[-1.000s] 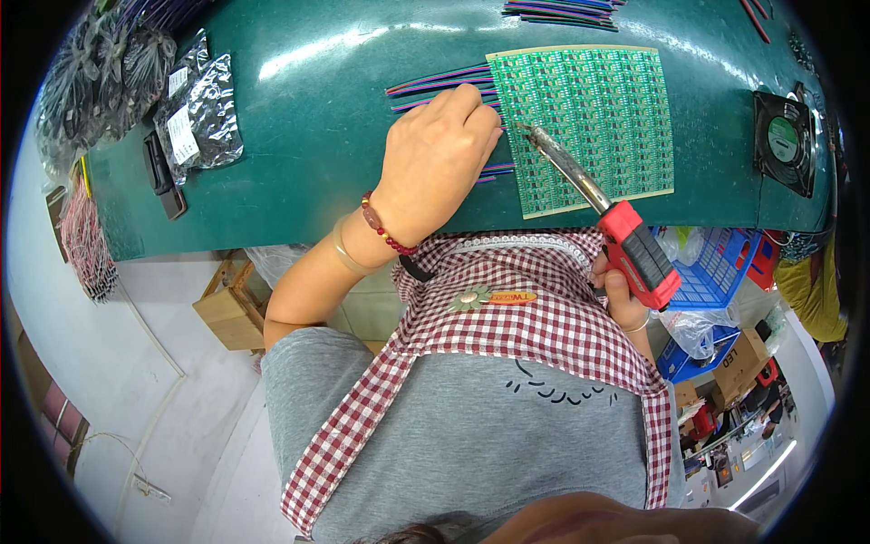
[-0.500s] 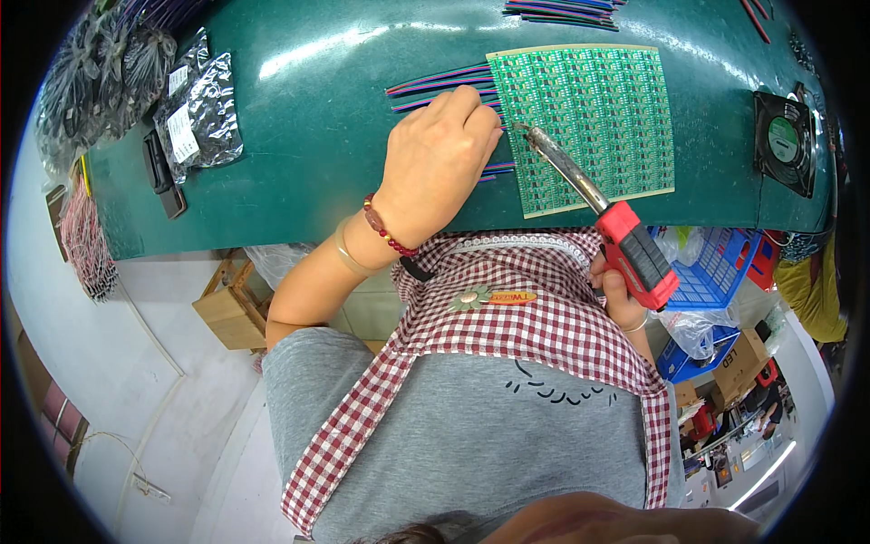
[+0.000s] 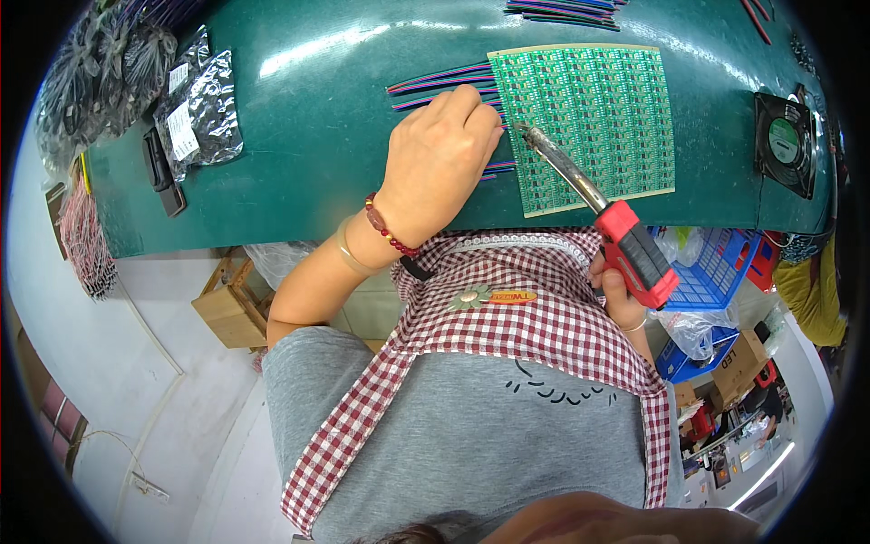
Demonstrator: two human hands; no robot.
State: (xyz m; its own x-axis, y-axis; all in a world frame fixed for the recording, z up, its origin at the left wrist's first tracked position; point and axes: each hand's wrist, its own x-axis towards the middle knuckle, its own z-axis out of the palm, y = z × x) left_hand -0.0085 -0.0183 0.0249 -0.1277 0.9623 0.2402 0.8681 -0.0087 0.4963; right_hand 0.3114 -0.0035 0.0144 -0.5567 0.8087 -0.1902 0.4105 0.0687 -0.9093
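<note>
A green circuit board panel (image 3: pixel 598 127) lies on the table, covered with rows of small repeated boards. My left hand (image 3: pixel 442 154) is closed in a pinch at the panel's left edge, on a thin multicoloured wire whose end meets the edge; the fingertips are partly hidden. More multicoloured wires (image 3: pixel 444 80) lie along that edge, some passing under the hand. My right hand (image 3: pixel 620 295), below the table edge, grips a red and black soldering iron (image 3: pixel 639 258). The iron's metal tip is over the panel's left side, close to my left fingertips.
Another bundle of wires (image 3: pixel 566 13) lies at the far side of the green table (image 3: pixel 308 145). A black fan (image 3: pixel 785 143) stands at the right. Plastic bags (image 3: pixel 195 113) and a black tool-like object (image 3: pixel 161 172) are on the left. Blue baskets (image 3: pixel 720 267) stand below the right edge.
Very little differs. The iron's tip has shifted slightly toward me and to the right. Both hands keep their grips in nearly the same place.
</note>
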